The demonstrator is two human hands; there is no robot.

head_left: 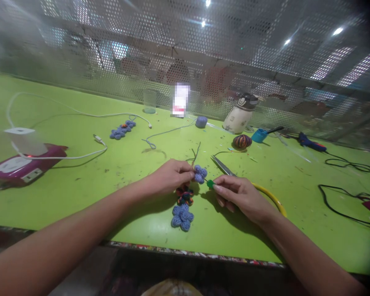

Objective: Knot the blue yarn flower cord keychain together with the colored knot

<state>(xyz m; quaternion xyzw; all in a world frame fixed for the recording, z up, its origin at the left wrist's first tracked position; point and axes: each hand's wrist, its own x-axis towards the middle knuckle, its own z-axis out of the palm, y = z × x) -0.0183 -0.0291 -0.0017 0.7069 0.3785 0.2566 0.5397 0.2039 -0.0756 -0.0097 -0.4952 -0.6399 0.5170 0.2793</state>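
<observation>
My left hand (175, 174) pinches a small blue-purple crocheted flower (200, 174) above the green table. Between the thumb and fingers of my right hand (237, 193) is a green-gripped crochet hook (210, 183), its thin shaft pointing at this flower; its tip cannot be made out. Just below lie a dark multicoloured crocheted flower (185, 195), partly covered by my left hand, and a larger blue-purple flower (182, 217). Loose dark yarn ends (196, 153) stick up behind my left fingers. Scissors (223, 165) with a yellow handle lie partly hidden behind my right hand.
Farther back are a multicoloured yarn ball (242, 141), a purple yarn ball (201, 121), a joined flower strip (122, 129), a cup (149, 101) and a bottle (241, 113). A power strip (27, 164) with white cables stands left; a glue gun (311, 142) with black cord lies right.
</observation>
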